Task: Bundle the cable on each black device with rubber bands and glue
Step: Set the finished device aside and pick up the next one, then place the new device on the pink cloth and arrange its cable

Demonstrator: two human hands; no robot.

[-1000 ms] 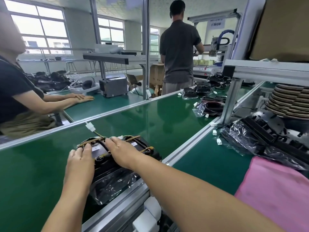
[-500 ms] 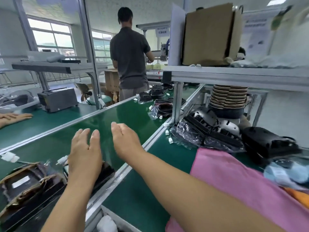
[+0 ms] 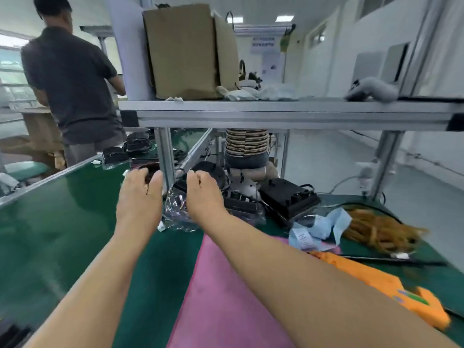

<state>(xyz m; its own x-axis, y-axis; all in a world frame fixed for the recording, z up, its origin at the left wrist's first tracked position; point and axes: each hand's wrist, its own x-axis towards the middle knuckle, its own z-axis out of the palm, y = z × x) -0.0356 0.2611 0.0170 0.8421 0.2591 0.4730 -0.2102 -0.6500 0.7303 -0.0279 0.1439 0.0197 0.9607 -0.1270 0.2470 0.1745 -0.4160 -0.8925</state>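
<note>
- Big change from a second ago: the banded device the hands were resting on is no longer under them. All I get now is a dark blurry edge in the bottom left corner, and I can't tell if that's it.
- The view has swung right, so the pink mat [image 3: 226, 297] and the bench side fill the middle, where it used to be mostly green conveyor belt [image 3: 50, 234].
- Left hand [image 3: 140, 197] is stretched out over the belt edge. Half a second ago it was flat, now the fingers are loosely curled down with nothing in them that I can see.
- Right hand [image 3: 203, 197] looks the same: up in the air, fingers bent over, nothing held. It's just above a crumpled clear plastic bag [image 3: 175, 212].
- The next black devices are right ahead of the hands, under the aluminium shelf [image 3: 276, 114]. There's a bagged black device [image 3: 241, 204] just beyond the right hand and an unbagged black device [image 3: 288, 197] beside it.
- New in view on the right: a heap of tan rubber bands [image 3: 376, 229], some crumpled blue paper [image 3: 326, 224] and an orange tool [image 3: 376, 280].
- The cardboard box [image 3: 183, 51] sits on top of the shelf.
- The person in the grey shirt [image 3: 72, 84] is now far left, back turned.
</note>
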